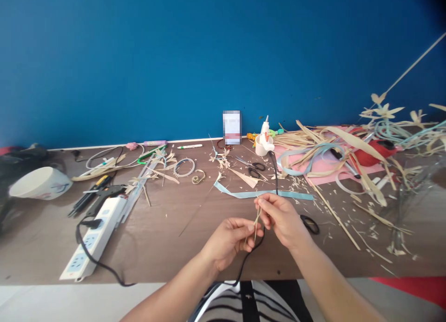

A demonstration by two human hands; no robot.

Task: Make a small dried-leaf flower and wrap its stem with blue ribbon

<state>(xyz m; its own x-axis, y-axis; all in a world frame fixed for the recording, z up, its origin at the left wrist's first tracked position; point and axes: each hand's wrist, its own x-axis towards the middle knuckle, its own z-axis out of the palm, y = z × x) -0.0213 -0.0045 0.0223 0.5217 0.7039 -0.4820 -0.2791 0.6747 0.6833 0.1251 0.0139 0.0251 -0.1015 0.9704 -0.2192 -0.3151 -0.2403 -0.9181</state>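
Between my two hands, above the front of the table, thin pale straw strips (257, 216) cross each other. My left hand (230, 240) pinches their lower part between thumb and fingers. Higher up and to the right, my right hand (278, 216) is closed on the upper end with its fingertips. A light blue ribbon (240, 192) lies on the table just beyond them. Beside my right wrist are the black handles of a pair of scissors (310, 224), partly hidden by that arm.
A white power strip (101, 233) with a black cord lies left, near a white bowl (42, 182) and a black glue gun (108, 195). Another pair of scissors (256, 167) and a white glue gun (265, 135) in a cup stand behind. Straw strips (299, 141) and scraps cover the right.
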